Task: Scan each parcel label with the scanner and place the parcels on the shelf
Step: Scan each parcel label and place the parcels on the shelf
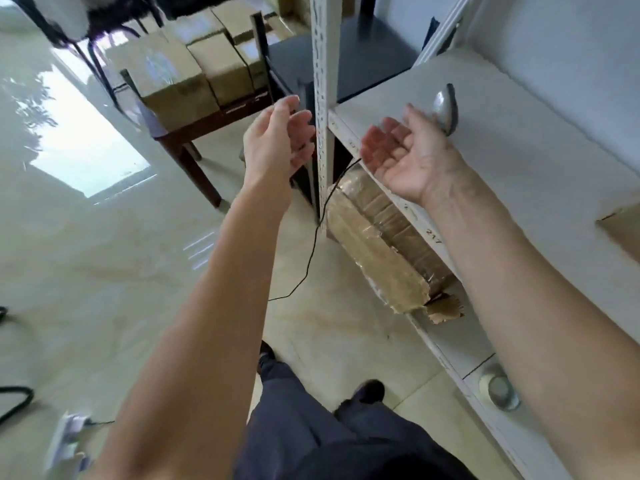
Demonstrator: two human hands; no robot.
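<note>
My left hand (277, 140) hangs in the air left of the white shelf post (322, 98), fingers loosely curled and holding nothing. My right hand (405, 157) is palm up at the front edge of the white shelf (502, 140), fingers relaxed, also holding nothing. The grey scanner (446, 110) lies on that shelf just behind my right fingertips; its black cable (318, 230) drops to the floor. A taped brown parcel (377, 244) sits on the lower shelf level. Several brown parcels (194, 67) are stacked on a dark wooden table (194, 133) at the back.
A corner of another cardboard box (620, 230) shows on the shelf at right. A roll of tape (498, 389) lies on the lower shelf board. A dark stool (346, 60) stands behind the post. Black cables (17, 400) and a power strip (69, 441) lie on the glossy floor.
</note>
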